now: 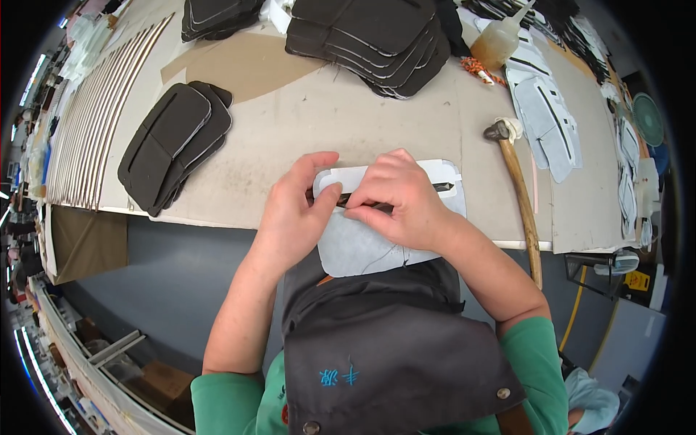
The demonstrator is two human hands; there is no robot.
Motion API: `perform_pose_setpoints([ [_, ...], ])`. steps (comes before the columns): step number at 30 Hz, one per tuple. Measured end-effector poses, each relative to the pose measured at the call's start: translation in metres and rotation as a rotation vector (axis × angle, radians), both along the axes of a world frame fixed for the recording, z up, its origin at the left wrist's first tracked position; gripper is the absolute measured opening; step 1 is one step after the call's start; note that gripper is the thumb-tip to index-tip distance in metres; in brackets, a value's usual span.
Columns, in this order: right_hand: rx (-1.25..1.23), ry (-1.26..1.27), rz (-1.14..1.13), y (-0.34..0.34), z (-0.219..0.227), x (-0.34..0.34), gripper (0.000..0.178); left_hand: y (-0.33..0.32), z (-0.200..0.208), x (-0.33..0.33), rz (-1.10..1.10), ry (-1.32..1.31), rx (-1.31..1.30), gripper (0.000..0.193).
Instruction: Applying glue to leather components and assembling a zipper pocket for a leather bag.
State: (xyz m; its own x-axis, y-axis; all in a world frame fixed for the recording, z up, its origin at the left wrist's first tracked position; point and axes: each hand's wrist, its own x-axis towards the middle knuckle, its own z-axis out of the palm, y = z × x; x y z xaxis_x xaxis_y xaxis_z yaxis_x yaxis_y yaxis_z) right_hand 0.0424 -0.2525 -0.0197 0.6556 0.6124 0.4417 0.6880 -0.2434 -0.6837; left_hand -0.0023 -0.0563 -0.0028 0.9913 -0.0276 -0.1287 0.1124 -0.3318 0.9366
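A pale grey panel with rounded corners (362,246) lies over the table's front edge and overhangs toward my lap. A white strip runs along its far side, with a dark slot in it. My left hand (293,206) grips the panel at the slot's left end, thumb on top and fingers bent. Close beside it, my right hand (399,196) pinches at the dark edge of the slot, thumb and forefinger together. Whatever lies between those right fingertips is too small to make out. Loose dark threads trail on the panel's lower part.
A hammer (518,188) with a wooden handle lies to the right, its handle past the table edge. Stacks of dark panels (174,138) sit at the left and far middle (362,29). A bottle of amber liquid (496,47) and pale slotted panels (544,119) stand far right.
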Motion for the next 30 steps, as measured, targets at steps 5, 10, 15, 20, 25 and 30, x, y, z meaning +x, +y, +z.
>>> perform_pose_setpoints([
  [5, 0.013, 0.051, -0.009, 0.0, -0.001, 0.0, 0.017, 0.008, 0.014, 0.001, -0.04, 0.191, -0.206, 0.038],
  [10, 0.027, 0.073, -0.008, -0.001, -0.002, 0.001, 0.018, 0.01, 0.024, 0.004, -0.048, 0.311, -0.417, 0.038],
  [15, 0.055, 0.097, -0.012, -0.001, -0.002, 0.0, 0.019, 0.016, 0.013, 0.004, -0.063, 0.399, -0.574, 0.047],
  [20, 0.054, 0.095, -0.009, -0.002, -0.002, 0.001, 0.017, 0.008, 0.026, 0.0, -0.002, 0.336, -0.452, 0.04],
  [25, 0.043, 0.072, 0.003, -0.001, -0.003, 0.001, 0.014, 0.018, 0.025, 0.001, -0.075, 0.256, -0.249, 0.039],
  [30, -0.004, 0.109, -0.012, 0.001, -0.001, 0.002, 0.014, 0.022, 0.02, 0.001, -0.096, 0.298, -0.265, 0.039],
])
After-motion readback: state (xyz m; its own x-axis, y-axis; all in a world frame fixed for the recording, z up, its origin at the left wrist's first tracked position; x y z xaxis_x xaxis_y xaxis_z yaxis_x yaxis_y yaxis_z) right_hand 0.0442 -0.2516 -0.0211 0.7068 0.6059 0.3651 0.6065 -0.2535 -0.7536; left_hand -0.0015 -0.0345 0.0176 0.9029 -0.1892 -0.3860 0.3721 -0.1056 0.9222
